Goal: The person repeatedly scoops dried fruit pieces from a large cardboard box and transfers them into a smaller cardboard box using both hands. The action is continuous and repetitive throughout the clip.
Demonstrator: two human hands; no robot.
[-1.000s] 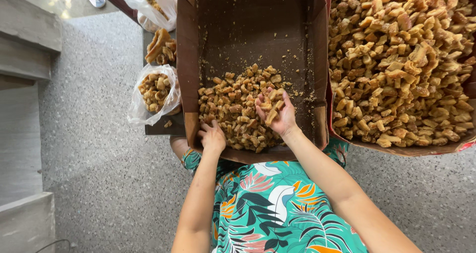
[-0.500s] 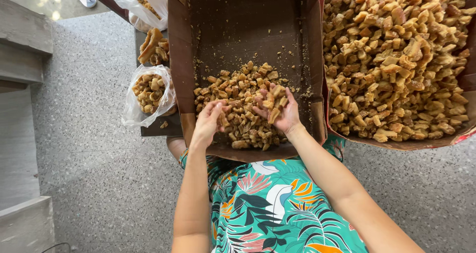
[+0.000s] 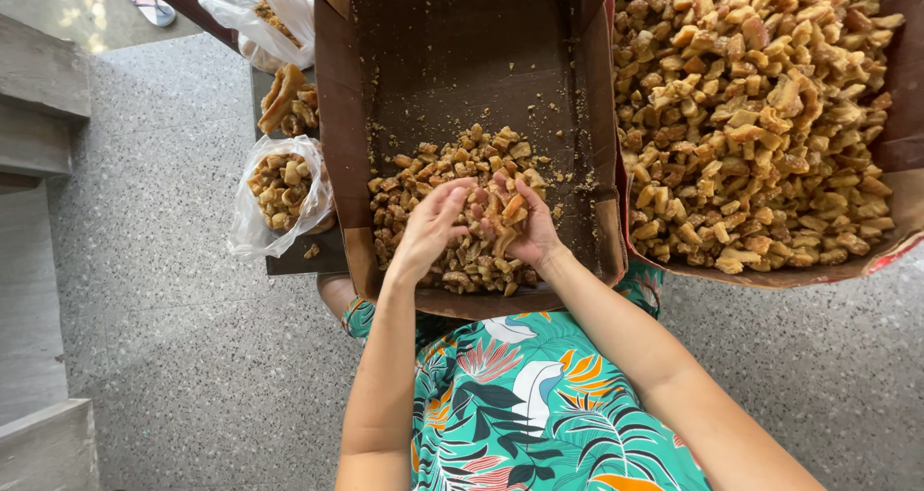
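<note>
On the far left, beside the speckled floor [image 3: 183, 356], an open plastic bag [image 3: 279, 194] already holds golden fried pieces, with another bag [image 3: 260, 10] and a loose stack of larger pieces [image 3: 287, 98] beyond it, all just beside the middle cardboard box [image 3: 332, 116]. Your left hand [image 3: 430, 229] is half open, fingers curved, cupping against the right over the small heap of fried pieces [image 3: 452, 212] at the near end of that box. Your right hand [image 3: 520, 223] is cupped palm-up with a handful of pieces [image 3: 507, 210] resting in it. Keep the two palms pressed together and level, so nothing slips between them as you lift. The box's tall left wall stands between your hands and the bags. To the right, touching the middle box, a second box [image 3: 895, 144] is filled with the same pieces.
</note>
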